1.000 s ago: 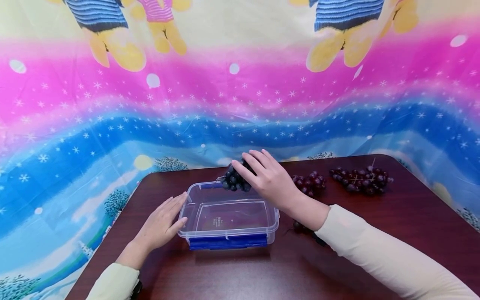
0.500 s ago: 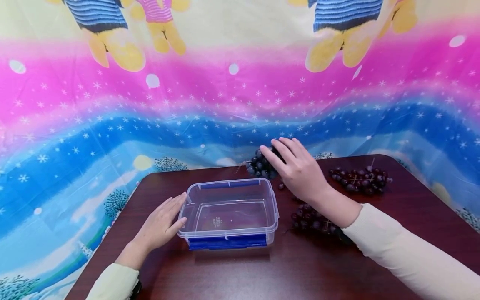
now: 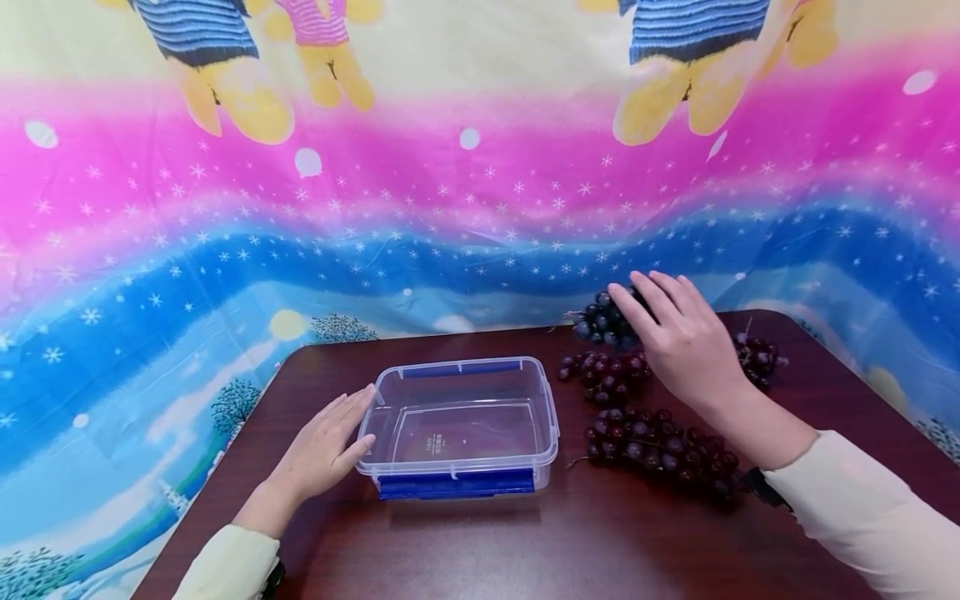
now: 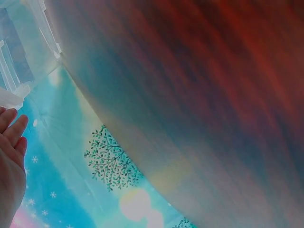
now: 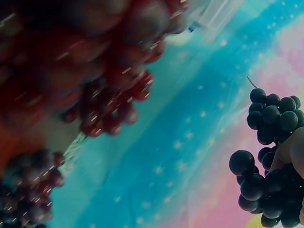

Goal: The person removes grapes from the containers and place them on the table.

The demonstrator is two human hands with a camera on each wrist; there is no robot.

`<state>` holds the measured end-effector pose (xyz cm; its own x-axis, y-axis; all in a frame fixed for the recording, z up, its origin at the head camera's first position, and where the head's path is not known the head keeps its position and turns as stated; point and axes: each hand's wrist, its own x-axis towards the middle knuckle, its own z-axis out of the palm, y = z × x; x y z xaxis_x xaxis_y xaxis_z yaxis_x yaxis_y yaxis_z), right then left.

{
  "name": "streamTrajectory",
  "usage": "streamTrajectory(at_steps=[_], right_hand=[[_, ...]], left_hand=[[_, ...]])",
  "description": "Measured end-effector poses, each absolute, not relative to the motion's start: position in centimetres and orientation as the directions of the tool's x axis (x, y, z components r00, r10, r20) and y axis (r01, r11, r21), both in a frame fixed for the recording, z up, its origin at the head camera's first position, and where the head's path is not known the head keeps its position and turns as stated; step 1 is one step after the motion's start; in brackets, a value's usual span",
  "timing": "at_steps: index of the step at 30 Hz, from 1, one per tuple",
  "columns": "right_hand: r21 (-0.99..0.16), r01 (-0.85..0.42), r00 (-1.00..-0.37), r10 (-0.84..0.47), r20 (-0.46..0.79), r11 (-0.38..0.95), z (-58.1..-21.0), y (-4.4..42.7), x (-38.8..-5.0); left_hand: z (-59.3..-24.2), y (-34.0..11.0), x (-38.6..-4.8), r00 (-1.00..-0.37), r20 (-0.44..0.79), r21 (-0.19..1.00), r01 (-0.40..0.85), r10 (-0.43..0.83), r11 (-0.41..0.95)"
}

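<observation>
My right hand [image 3: 686,350] grips a bunch of dark, nearly black grapes [image 3: 602,321], raised over the back right of the table. In the right wrist view the same dark grapes [image 5: 270,118] hang around the thumb. My left hand [image 3: 322,446] rests its straight fingers against the left side of a clear plastic container [image 3: 457,462] with blue clips and no lid on it. Nothing lies inside the container. Below the right hand are a small red grape bunch [image 3: 607,375] and a larger red grape bunch [image 3: 660,450].
Another red grape bunch [image 3: 761,360], partly hidden by the right hand, lies at the back right. All of this is on a dark brown table [image 3: 450,558]. A printed cloth [image 3: 465,192] hangs behind the table's far edge.
From above the container's back edge, my right hand has carried the dark grapes to the right, uncovering the red bunches beside the container. The left hand and the container have stayed still.
</observation>
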<state>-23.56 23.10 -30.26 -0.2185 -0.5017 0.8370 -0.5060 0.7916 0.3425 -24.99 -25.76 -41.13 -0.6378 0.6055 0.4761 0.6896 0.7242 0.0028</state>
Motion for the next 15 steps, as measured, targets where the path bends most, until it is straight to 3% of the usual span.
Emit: streamTrajectory(at_steps=[15], right_hand=[[0.305,-0.412,-0.295,-0.443,0.847,0.858,-31.5,28.5,-21.9]], left_hand=[[-41.2,-25.8,-25.0,-0.641,0.478,0.008,0.687,0.601,0.727]])
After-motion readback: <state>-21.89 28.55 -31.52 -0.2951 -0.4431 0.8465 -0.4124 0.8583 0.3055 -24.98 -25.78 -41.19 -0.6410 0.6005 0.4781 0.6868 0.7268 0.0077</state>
